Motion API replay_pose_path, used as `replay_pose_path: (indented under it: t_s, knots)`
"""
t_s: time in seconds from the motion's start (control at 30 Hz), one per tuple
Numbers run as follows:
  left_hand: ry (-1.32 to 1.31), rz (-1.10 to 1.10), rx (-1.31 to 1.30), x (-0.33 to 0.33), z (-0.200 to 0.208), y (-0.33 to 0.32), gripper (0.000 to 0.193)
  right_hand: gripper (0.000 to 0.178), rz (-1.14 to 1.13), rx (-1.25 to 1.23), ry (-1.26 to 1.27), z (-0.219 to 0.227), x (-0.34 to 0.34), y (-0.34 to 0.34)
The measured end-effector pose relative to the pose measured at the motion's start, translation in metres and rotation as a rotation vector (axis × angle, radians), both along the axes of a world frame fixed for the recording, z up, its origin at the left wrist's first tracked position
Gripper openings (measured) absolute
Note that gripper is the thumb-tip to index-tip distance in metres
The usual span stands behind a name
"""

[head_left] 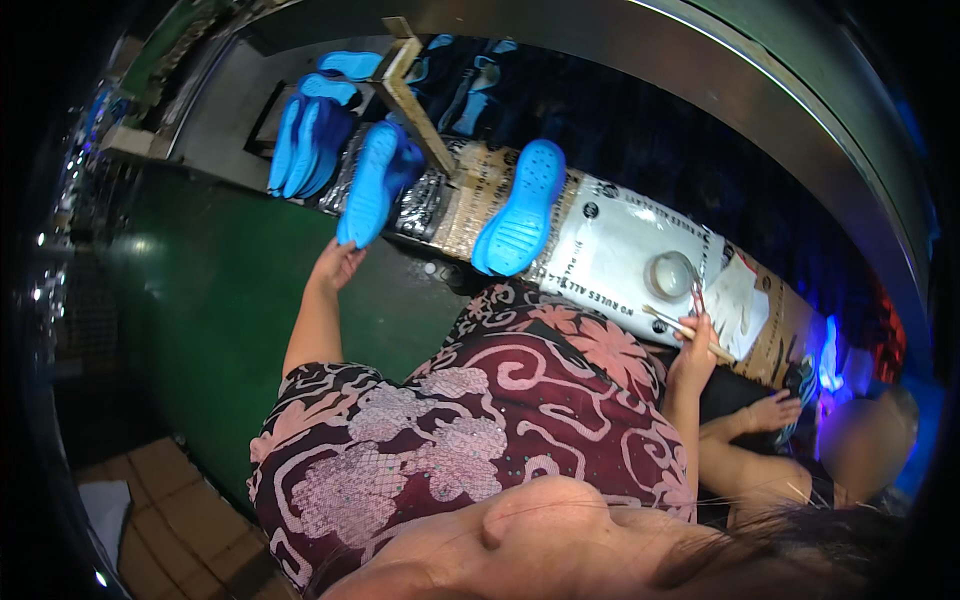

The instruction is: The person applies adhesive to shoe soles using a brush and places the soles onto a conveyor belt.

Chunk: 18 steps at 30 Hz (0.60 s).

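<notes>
Blue shoe sole (370,187), beside the wooden post (425,121), is pinched by the left hand (337,266) and is best gripped lightly at its edge; a brush (670,321) is held in the right hand (692,360).

Bowl (670,274) on the sheet (608,245), shoe soles (368,185) leftward, glove (738,298) to its right

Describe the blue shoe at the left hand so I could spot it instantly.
Find the long cardboard-topped bench. Toward its left, below and left of the angled wooden strip, a blue shoe shows its sole. Unlike the other blue shoes, it has the left hand at its lower end.
</notes>
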<state>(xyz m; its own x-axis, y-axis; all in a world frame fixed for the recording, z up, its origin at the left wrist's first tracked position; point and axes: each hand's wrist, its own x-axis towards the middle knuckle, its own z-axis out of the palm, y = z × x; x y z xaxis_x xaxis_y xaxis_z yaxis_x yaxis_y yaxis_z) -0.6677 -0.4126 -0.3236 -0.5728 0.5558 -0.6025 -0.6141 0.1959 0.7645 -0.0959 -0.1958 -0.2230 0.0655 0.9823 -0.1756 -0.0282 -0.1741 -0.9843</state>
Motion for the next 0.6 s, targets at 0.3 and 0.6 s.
replay_pose_path:
  t_s: [0.3,0.6]
  knots:
    - [-0.252,-0.279,0.072,0.101,0.034,-0.013,0.043,0.031,0.084,0.004,0.110,-0.001,-0.011,0.012]
    - [-0.258,-0.145,0.157,0.144,0.005,0.100,0.030,0.033,-0.032,-0.060,0.053,-0.004,0.000,0.002]
